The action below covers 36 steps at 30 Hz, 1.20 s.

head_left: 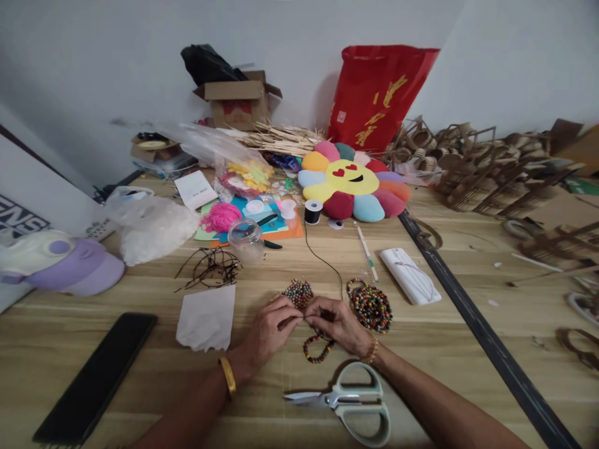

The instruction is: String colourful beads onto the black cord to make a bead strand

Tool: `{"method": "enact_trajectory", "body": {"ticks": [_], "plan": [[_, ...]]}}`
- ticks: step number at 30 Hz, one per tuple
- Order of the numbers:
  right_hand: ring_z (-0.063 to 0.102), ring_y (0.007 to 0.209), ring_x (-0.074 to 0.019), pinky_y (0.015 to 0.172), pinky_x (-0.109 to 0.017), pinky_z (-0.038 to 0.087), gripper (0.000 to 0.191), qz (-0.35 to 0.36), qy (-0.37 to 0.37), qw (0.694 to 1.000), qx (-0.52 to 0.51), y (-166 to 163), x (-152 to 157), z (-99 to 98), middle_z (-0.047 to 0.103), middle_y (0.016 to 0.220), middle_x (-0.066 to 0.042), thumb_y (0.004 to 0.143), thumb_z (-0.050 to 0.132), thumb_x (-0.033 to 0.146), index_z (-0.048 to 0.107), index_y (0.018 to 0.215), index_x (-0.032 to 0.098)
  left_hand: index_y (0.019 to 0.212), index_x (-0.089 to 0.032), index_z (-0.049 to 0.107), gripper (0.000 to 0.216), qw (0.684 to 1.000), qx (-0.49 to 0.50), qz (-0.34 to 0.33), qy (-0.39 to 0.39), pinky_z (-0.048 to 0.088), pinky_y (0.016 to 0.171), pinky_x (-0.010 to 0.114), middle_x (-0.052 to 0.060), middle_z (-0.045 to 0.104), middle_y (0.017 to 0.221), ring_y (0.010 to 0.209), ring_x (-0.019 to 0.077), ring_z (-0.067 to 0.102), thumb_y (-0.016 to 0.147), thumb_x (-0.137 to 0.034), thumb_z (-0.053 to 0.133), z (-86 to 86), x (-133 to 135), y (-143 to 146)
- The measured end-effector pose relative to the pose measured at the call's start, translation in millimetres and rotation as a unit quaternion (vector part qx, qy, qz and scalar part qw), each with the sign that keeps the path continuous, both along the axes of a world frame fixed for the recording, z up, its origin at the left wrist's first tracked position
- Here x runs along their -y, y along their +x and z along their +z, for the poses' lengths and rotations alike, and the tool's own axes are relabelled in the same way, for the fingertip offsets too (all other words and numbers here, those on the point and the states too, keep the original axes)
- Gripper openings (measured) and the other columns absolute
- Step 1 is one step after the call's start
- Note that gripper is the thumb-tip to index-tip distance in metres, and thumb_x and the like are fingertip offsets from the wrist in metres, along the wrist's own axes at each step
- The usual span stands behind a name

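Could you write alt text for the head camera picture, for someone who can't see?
A person's left hand and right hand pinch a thin dark cord over a wooden table, near a small loop of colourful beads. Scissors lie nearer the viewer; a bead pile and thread spool sit beyond.

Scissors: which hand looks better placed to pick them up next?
Probably the right hand: the scissors lie with their handles beside its forearm and their blades pointing left. It would first have to let go, though, as its fingertips meet those of the left hand.
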State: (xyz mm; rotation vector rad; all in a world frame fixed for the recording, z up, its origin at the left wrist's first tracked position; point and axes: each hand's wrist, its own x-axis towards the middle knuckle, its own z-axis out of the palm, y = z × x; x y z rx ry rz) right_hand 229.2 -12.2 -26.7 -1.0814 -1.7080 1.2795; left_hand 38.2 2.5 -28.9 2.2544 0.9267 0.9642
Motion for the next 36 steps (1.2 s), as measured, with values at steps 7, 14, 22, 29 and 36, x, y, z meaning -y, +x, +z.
{"method": "enact_trajectory", "body": {"ticks": [7,14,22,29,36], "plan": [[0.05,0.06,-0.0116,0.056,-0.022,0.042,0.015,-0.003,0.004,1.0,0.019,-3.9,4.4,5.1,0.057,0.07,0.0,0.081,0.064,0.031,0.062,0.084,0.016,0.074,-0.015,0.066,0.015,1.0,0.012,0.011,-0.009,0.049,0.066,0.026,0.005,0.065,0.073,0.072,0.0154,0.059,0.084,-0.013,0.057,0.9,0.4,0.2],[0.052,0.064,-0.0128,0.06,-0.024,0.043,0.017,-0.031,0.059,0.996,0.062,-2.2,4.3,1.9,0.058,0.071,-0.002,0.086,0.059,0.031,0.063,0.082,0.015,0.074,-0.015,0.067,0.01,0.998,0.027,0.024,-0.042,0.049,0.068,0.027,0.005,0.066,0.074,0.073,0.016,0.061,0.081,-0.011,0.06,-1.1,-0.5,-1.1],[0.054,0.066,-0.0142,0.062,-0.025,0.044,0.015,-0.036,0.091,0.993,0.071,-0.4,2.9,-1.2,0.059,0.073,-0.003,0.089,0.055,0.027,0.061,0.08,0.017,0.076,-0.015,0.066,0.012,0.996,0.006,0.049,-0.07,0.05,0.07,0.029,0.005,0.067,0.077,0.076,0.0168,0.061,0.077,-0.005,0.06,-4.5,-2.4,-2.1],[0.056,0.076,-0.0168,0.069,-0.027,0.045,0.01,-0.059,0.141,0.984,0.089,-0.6,2.3,0.8,0.059,0.081,-0.004,0.089,0.054,0.021,0.06,0.081,0.018,0.077,-0.015,0.067,0.012,0.996,-0.045,0.078,-0.013,0.049,0.074,0.032,0.005,0.066,0.079,0.079,0.0183,0.058,0.076,-0.004,0.063,-3.6,-2.5,-4.3],[0.055,0.07,-0.0151,0.065,-0.026,0.044,0.011,-0.07,0.139,0.981,0.116,-3.2,3.2,2.3,0.058,0.075,-0.003,0.087,0.054,0.019,0.057,0.077,0.018,0.079,-0.017,0.067,0.007,0.99,-0.122,0.065,0.021,0.047,0.077,0.033,0.004,0.064,0.08,0.081,0.0186,0.057,0.079,-0.011,0.064,1.3,-0.9,-1.6]]}}
